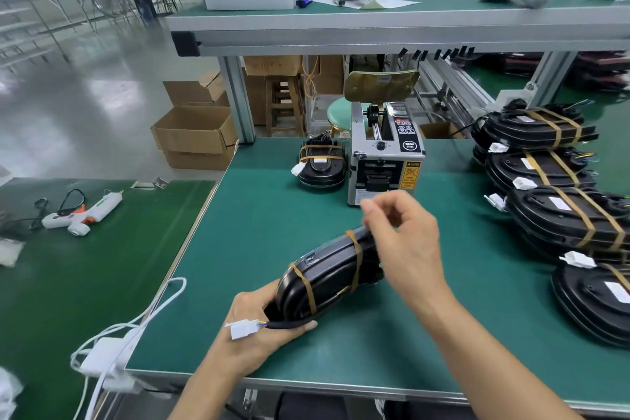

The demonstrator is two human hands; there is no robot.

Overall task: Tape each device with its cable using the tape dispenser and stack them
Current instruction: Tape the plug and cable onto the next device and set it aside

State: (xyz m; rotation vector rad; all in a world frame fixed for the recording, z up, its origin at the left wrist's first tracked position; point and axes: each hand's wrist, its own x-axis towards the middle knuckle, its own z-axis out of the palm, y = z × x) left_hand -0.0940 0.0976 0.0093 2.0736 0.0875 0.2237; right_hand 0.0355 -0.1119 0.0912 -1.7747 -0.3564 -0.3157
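While our left hand (pixel 269 324) grips the stiff, smooth device (pixel 327 280) and cable (pixel 289 325), our right hand (pixel 402 242) hovers, fingers loosely curled, empty.

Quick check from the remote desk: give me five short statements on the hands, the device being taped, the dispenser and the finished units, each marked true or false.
1. The left hand grips the near end of the black device together with its cable. True.
2. The device in hand has no tape on it. False: two brown tape bands cross it.
3. The tape dispenser stands on the green mat beyond the hands. True.
4. The right hand is pressing the dispenser's dial. False: it is raised over the far end of the device, fingers pinched, in front of the dispenser.
5. The taped devices at the right lie in a single flat layer, apart from one another. False: they overlap in a leaning stack.
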